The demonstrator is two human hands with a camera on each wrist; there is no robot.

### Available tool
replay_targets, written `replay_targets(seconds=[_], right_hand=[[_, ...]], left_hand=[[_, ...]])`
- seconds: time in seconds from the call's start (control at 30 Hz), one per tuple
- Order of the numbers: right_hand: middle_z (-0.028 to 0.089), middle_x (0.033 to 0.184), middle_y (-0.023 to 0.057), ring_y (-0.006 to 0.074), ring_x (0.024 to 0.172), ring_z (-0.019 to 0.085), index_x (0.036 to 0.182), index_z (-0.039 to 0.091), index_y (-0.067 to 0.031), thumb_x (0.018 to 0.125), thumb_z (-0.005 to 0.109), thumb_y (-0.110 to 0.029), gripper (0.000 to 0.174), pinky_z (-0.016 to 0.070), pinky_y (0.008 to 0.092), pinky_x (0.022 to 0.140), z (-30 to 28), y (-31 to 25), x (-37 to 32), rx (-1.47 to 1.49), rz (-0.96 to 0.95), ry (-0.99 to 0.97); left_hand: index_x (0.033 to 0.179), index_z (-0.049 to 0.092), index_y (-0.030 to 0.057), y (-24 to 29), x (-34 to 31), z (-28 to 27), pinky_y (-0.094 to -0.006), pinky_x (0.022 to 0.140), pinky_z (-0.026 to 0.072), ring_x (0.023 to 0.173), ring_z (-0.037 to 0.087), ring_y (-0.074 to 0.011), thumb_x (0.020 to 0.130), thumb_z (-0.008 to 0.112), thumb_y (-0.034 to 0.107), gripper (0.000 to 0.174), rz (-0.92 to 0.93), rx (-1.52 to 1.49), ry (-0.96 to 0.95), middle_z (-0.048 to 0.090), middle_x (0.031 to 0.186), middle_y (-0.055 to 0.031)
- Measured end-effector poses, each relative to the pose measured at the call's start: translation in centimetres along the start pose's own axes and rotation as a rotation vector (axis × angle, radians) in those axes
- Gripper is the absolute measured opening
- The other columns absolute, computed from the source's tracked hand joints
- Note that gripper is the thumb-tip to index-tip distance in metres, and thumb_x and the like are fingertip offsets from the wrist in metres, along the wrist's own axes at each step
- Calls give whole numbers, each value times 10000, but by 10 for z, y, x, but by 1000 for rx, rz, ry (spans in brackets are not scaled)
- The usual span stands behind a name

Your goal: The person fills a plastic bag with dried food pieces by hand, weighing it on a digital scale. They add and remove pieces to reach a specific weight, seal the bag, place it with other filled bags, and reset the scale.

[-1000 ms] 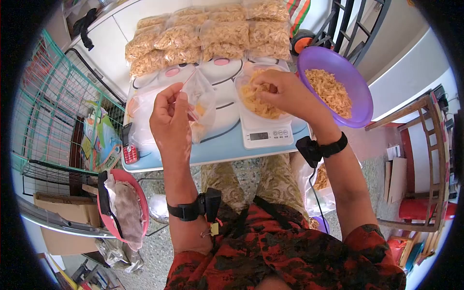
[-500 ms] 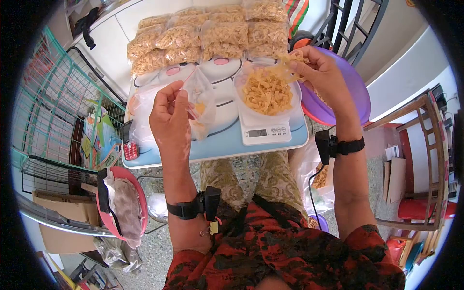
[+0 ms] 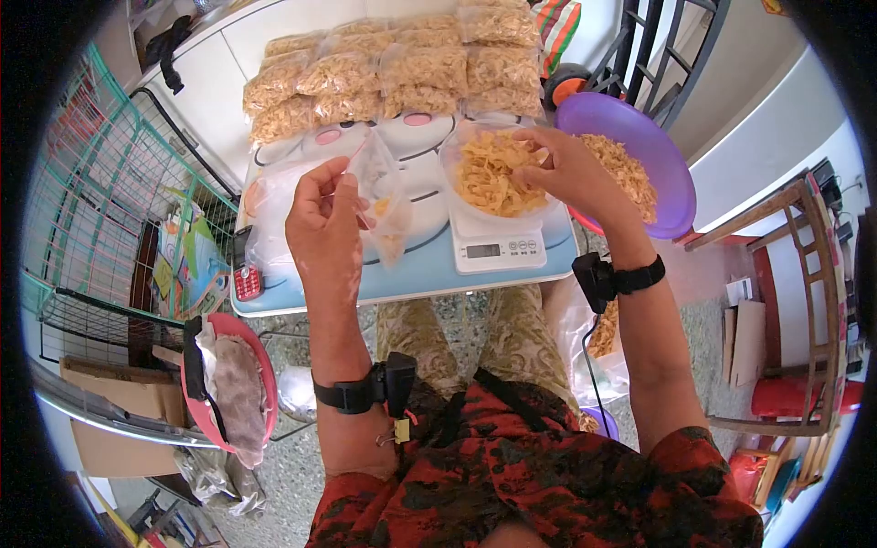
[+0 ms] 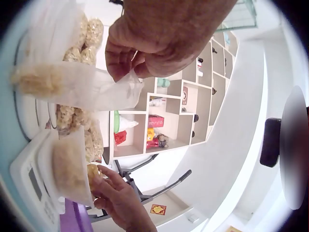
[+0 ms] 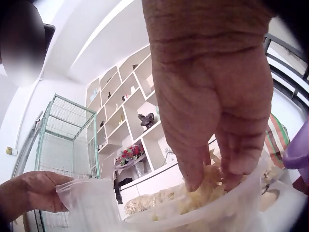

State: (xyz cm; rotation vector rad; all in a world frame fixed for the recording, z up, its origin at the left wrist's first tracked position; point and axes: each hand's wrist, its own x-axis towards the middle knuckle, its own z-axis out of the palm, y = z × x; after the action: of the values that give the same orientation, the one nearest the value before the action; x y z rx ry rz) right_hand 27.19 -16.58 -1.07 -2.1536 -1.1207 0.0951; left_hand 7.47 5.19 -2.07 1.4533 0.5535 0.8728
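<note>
"Head view: what is the left hand (image 3: 327, 215) doing?"

"It pinches the top edge of a clear bag (image 3: 388, 201) with its thumb and fingers. The bag hangs down, with a few bits low inside. Maybe it is held high so the bits sit low."

"And the right hand (image 3: 585, 173)?"

"Its thumb and fingertips are bent in the bowl (image 3: 449, 187), pinching some yellow strips (image 3: 491, 178). More strips lie all around them."

"Why is the bowl on the white scale (image 3: 498, 258)?"

"I think so the scale can tell how heavy it is. I can't read the numbers well."

"What about the purple basin (image 3: 671, 183)?"

"It has more strips. It sits beside the table (image 3: 411, 283), maybe so the right hand can reach it."

"And the full bags (image 3: 425, 66)?"

"They're piled at the back, I guess out of the hands' way."
</note>
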Motion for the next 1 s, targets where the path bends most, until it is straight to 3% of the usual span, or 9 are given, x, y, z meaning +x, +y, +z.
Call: replay_targets(seconds=[0.23, 0.43, 0.67, 0.83, 1.0], right_hand=[[620, 1175, 138, 245, 1009, 594, 1290, 570, -54, 778, 764, -235, 576, 494, 349, 823, 1, -15, -3, -189, -62, -12], [612, 1138, 166, 334, 1027, 603, 1294, 563, -84, 756, 755, -315, 617, 492, 414, 842, 8, -26, -5, -379, -25, -56], [606, 1088, 161, 346, 956, 619, 1183, 613, -82, 773, 716, -276, 465, 494, 430, 813, 23, -35, -3, -488, 17, -31], [614, 1034, 173, 357, 879, 618, 1034, 649, -44, 788, 683, -180, 284, 496, 422, 778, 30, -19, -2, -404, -123, 62], [615, 876, 146, 287, 825, 623, 1007, 671, -25, 782, 687, -119, 244, 498, 370, 754, 14, -14, 3, -246, -116, 76]], left_hand=[[1129, 605, -19, -1, 0, 1, -201, 521, 452, 627, 551, -60, 934, 598, 95, 225, 1, -14, -25, 615, 820, -39], [1132, 626, 3, -4, 1, -2, -211, 539, 435, 662, 557, -74, 926, 633, 164, 262, 19, 6, 0, 621, 810, -37], [1136, 622, -5, -7, 1, -2, -202, 506, 409, 633, 537, -66, 920, 640, 167, 276, 15, -25, -24, 617, 796, -39], [1131, 619, -6, -5, 1, -3, -196, 494, 394, 612, 517, -55, 921, 640, 175, 278, 10, -3, -10, 607, 773, -31], [1128, 619, -5, -6, 1, -3, -197, 495, 392, 613, 514, -54, 917, 640, 172, 276, 17, -13, -11, 603, 766, -28]])
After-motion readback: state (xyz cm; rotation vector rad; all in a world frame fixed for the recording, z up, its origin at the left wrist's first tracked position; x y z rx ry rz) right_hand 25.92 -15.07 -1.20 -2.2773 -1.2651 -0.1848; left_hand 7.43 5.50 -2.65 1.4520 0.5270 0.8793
